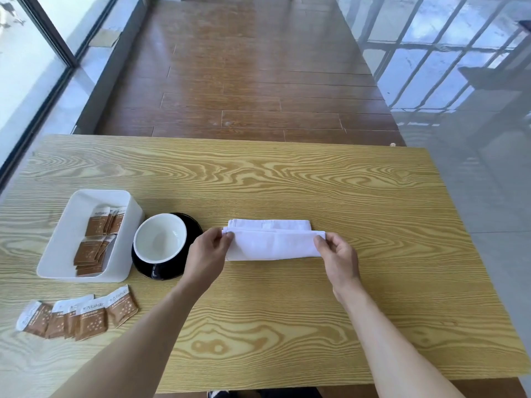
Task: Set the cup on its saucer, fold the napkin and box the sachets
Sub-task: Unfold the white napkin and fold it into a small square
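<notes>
A head-worn camera looks down on a pale wood-grain bench with two bare forearms reaching in from the bottom edge. A white napkin lies near the middle of the bench, folded into a long band with a second layer showing along its far side. The left hand pinches the napkin's left end between thumb and fingers, and the right hand pinches its right end the same way, both holding the upper fold.

Just left of the napkin, a cup, white inside and black outside, sits on a black saucer; the left hand overlaps the saucer's right rim in the view. Touching or nearly touching the saucer's left side is a white rectangular box holding two small stacks of brown-and-white sachets. Five more loose sachets lie in an overlapping row on the bench in front of the box. Beyond the bench is a brown wood floor.
</notes>
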